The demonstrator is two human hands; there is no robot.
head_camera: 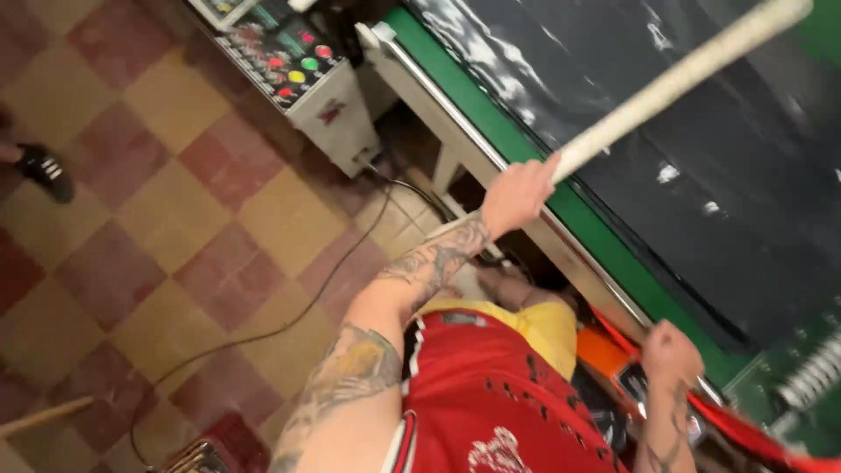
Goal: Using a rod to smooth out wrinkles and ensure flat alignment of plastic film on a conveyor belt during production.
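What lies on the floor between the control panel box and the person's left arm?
In the head view, a black cable runs across the checkered floor tiles between the control panel box and left arm.

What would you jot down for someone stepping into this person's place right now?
Left hand: closed on the lower end of a long pale pole that slants up over the dark sheet on the green-edged table.
Right hand: fisted at the table's near edge, by a red strap; what it holds is unclear.
Done and left: cannot be told from this view.

Small red label (331,111) on grey control box (337,118)
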